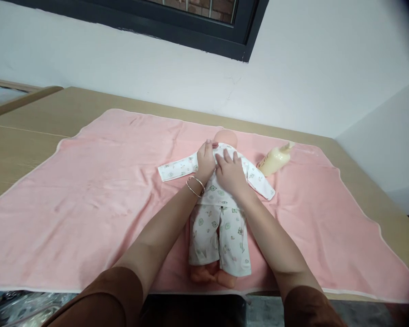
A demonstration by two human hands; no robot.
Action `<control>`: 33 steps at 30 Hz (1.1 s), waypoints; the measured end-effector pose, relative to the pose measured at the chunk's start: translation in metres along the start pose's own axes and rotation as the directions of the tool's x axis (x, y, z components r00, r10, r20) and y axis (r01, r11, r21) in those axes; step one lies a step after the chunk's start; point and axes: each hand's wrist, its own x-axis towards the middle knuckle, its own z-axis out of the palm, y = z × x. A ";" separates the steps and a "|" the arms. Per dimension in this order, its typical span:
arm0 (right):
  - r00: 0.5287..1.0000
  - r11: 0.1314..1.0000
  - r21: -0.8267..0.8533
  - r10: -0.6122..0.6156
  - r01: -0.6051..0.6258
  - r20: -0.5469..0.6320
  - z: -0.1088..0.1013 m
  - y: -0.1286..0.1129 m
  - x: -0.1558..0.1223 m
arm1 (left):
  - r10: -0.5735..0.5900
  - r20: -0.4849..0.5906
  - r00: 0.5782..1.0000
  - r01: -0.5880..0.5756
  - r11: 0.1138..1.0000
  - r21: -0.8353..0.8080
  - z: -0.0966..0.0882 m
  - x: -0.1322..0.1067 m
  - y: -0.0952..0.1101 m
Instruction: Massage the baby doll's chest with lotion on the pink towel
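A baby doll in a white printed top and trousers (221,236) lies stretched out on a pink blanket (88,190). Its smooth round head (226,137) points away from me, and no face shows. At the doll's shoulder near the neck, my left hand (206,160) is turned on edge, its partly hidden fingers reaching toward the collar. My right hand (231,171) rests on the doll's upper body with fingers spread flat. Both sleeves of the doll's top lie out sideways. A feeding bottle (275,160) with pale yellow contents lies on its side by the right-hand sleeve.
The blanket covers much of a wooden table (88,100), which stands against a white wall (122,68). Above it is a dark window frame (191,34). Clear plastic wrapping (27,311) shows below the table's near left edge.
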 end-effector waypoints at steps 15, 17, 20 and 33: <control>0.980 0.921 0.388 0.106 -0.033 -0.169 0.006 0.052 0.024 | 0.036 0.157 0.987 -0.087 0.940 0.331 -0.005 0.006 0.003; 0.974 0.937 0.334 0.166 -0.107 -0.153 -0.002 0.050 0.023 | -0.010 0.250 0.968 -0.123 0.852 0.509 -0.006 0.006 0.011; 0.976 0.969 0.154 0.207 -0.195 -0.072 -0.013 0.046 0.020 | -0.119 0.382 0.916 -0.221 0.647 0.730 -0.007 0.003 0.024; 0.990 0.989 -0.149 0.039 -0.019 0.133 -0.043 0.020 0.005 | -0.332 0.536 0.776 -0.459 0.284 0.842 -0.007 -0.008 0.068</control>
